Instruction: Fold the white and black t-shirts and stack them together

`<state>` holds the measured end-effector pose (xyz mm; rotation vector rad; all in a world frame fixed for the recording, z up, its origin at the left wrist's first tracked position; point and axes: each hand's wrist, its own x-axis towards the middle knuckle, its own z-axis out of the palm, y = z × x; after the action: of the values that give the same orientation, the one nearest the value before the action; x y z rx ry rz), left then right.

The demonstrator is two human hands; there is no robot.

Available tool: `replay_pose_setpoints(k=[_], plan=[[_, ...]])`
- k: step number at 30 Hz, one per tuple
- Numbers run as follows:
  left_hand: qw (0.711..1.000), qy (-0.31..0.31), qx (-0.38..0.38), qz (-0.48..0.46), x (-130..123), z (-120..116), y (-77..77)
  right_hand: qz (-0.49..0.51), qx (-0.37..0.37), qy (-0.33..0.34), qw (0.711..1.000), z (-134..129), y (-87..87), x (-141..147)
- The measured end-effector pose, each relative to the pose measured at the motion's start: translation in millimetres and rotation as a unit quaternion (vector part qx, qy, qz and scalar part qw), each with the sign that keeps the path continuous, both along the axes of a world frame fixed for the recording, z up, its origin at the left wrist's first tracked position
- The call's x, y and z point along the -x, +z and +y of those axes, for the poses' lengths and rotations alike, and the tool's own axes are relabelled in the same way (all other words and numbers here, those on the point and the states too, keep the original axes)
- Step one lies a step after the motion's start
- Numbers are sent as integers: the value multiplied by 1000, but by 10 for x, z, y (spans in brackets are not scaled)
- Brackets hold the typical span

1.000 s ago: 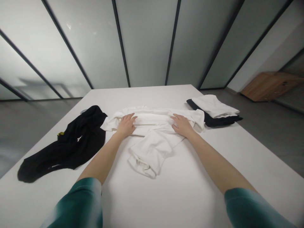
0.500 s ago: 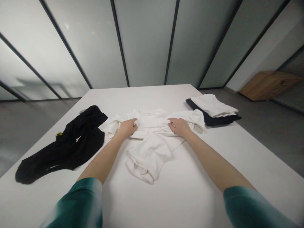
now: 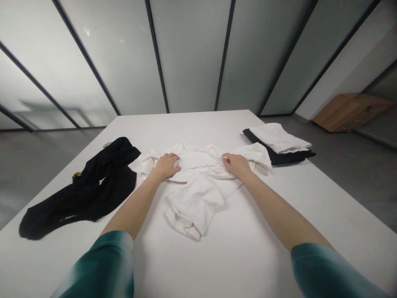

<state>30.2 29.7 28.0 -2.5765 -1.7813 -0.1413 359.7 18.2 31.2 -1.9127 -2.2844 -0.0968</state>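
White shirt [image 3: 200,192] on the surface [image 3: 235,265] has just puckered in the middle. Head view: the right hand [image 3: 237,165] has curled its fingers, pinching it; whether the left hand [image 3: 166,166] grips too, I can't tell. Gathering seems underway.

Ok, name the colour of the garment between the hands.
The garment is white, seen best in the head view.

Wht shirt [image 3: 198,196] matt cloth; tbl [image 3: 242,252] smooth.
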Motion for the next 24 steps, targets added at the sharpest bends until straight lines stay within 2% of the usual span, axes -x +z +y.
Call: replay_pose_setpoints(k=[4, 10, 13, 16, 19, 24], plan=[[999, 32, 6, 7, -3, -22, 18, -20, 14, 36, 999, 6, -55, -4], [994, 84, 58, 41, -40, -50, -7, -3, 37, -23, 999, 37, -139, 29], [992, 91, 78, 50, -67, -28, -9, 0, 64, -20, 998, 88, -128, 45], [989, 89, 96, 67, -95, 38, 34, 9, 89, -15, 996, 180, -81, 64], [985, 92, 130, 65, -134, 151, 92, 23, 103, -38, 994, 313, -34, 111], [980, 140, 136, 25, -229, 382, 95, 38, 112, -63, 991, 582, -36, 224]])
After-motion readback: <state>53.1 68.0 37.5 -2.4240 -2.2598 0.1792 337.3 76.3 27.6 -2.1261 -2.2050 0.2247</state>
